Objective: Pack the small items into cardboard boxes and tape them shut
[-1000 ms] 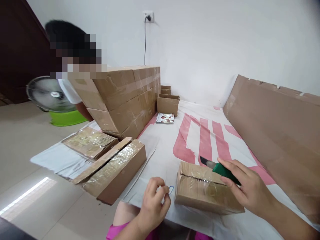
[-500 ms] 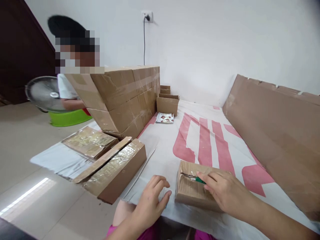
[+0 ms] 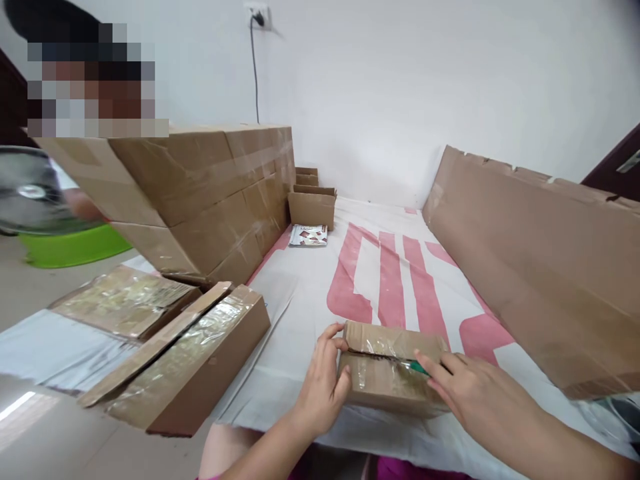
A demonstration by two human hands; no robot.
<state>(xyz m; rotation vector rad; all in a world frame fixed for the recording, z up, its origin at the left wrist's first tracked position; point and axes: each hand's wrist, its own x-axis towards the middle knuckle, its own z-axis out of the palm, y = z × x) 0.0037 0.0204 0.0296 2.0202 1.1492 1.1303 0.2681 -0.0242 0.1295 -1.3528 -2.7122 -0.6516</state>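
A small taped cardboard box (image 3: 385, 373) lies on the white and red sheet (image 3: 390, 287) just in front of me. My left hand (image 3: 324, 387) grips the box's left end, thumb and fingers closed on its edge. My right hand (image 3: 470, 393) rests on the box's right part and is closed on a green utility knife (image 3: 416, 367), whose tip lies in the taped seam along the top. The seam looks slit from the left end up to the knife.
A long stack of large cardboard boxes (image 3: 200, 193) runs along the left, with taped flat boxes (image 3: 185, 360) beside it. A folded cardboard sheet (image 3: 530, 260) stands at the right. Small open boxes (image 3: 311, 207) and a packet (image 3: 309, 235) lie far back. Another person (image 3: 75, 200), a fan (image 3: 25, 190) and a green basin (image 3: 70, 245) are far left.
My left hand has moved from the sheet onto the box's left end and gripped it. My right hand has drawn the knife rightward along the seam. The view shifted right.
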